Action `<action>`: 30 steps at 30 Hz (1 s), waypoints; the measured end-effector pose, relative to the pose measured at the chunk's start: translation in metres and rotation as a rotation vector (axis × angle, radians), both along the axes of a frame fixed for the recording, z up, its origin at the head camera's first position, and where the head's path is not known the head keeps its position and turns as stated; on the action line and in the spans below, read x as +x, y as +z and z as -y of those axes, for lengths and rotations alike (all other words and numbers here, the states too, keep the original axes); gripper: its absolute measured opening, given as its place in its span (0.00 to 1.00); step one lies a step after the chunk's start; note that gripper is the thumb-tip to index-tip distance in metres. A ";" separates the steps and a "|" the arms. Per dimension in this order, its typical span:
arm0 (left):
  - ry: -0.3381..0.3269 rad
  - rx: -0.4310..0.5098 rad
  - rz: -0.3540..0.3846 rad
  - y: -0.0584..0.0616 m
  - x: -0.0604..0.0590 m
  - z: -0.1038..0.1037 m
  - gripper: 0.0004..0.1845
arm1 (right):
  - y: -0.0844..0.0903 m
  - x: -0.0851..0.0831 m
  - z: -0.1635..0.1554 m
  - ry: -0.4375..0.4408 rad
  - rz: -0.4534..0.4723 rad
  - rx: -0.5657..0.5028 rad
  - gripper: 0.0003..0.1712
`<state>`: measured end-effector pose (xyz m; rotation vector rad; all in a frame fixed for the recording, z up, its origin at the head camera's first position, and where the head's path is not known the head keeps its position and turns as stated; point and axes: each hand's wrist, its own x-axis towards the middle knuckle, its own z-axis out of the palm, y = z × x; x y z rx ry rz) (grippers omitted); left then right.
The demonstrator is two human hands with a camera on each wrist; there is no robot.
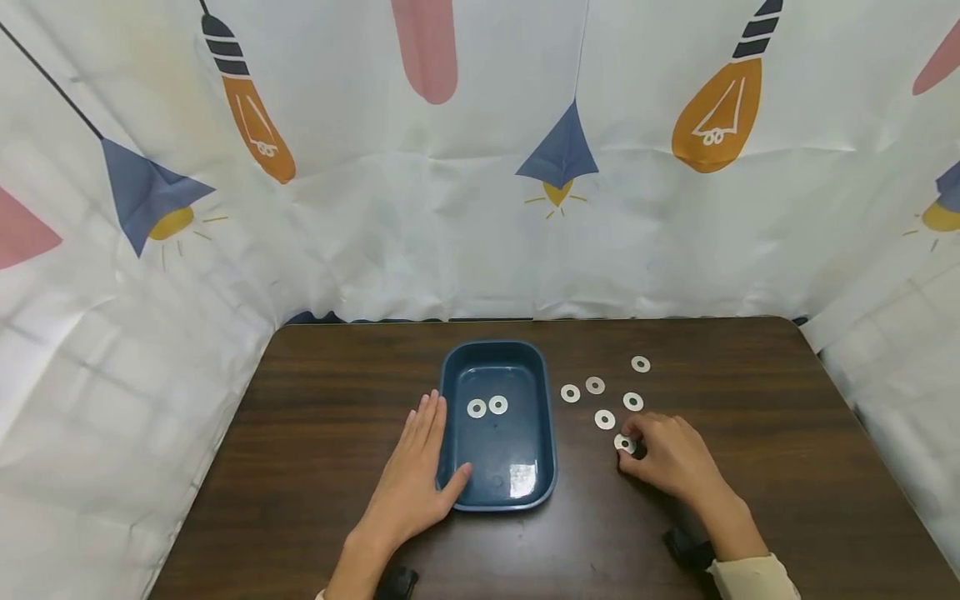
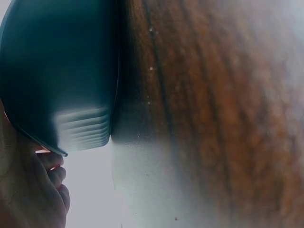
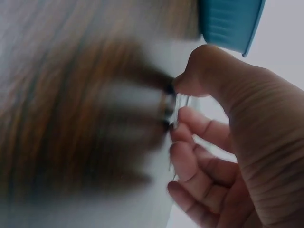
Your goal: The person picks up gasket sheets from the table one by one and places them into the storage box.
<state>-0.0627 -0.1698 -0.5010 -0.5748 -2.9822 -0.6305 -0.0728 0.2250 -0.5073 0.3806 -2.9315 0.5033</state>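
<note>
A dark blue rectangular tray lies on the brown table, with two flat pale washers side by side in its far half. My left hand rests along the tray's left side, fingers straight and thumb over the near left corner of the rim. To the right of the tray, my right hand pinches a washer between thumb and forefinger, low over the tabletop. In the right wrist view, thumb and fingertips close in on pale washers seen edge-on.
Several more washers lie scattered on the table between the tray and the right hand's far side. A white curtain printed with lamps hangs behind the table and along both sides. Dark straps sit at the wrists.
</note>
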 end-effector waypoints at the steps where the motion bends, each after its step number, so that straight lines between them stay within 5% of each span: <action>1: 0.003 0.000 -0.007 0.000 0.001 0.001 0.53 | 0.000 0.000 0.000 0.018 -0.015 0.009 0.10; 19: 0.014 -0.011 0.027 0.003 -0.002 0.000 0.54 | 0.002 -0.003 0.001 0.126 -0.150 0.075 0.10; 30: 0.022 -0.007 -0.007 0.001 0.000 -0.001 0.54 | 0.012 -0.010 0.010 0.178 -0.208 0.014 0.12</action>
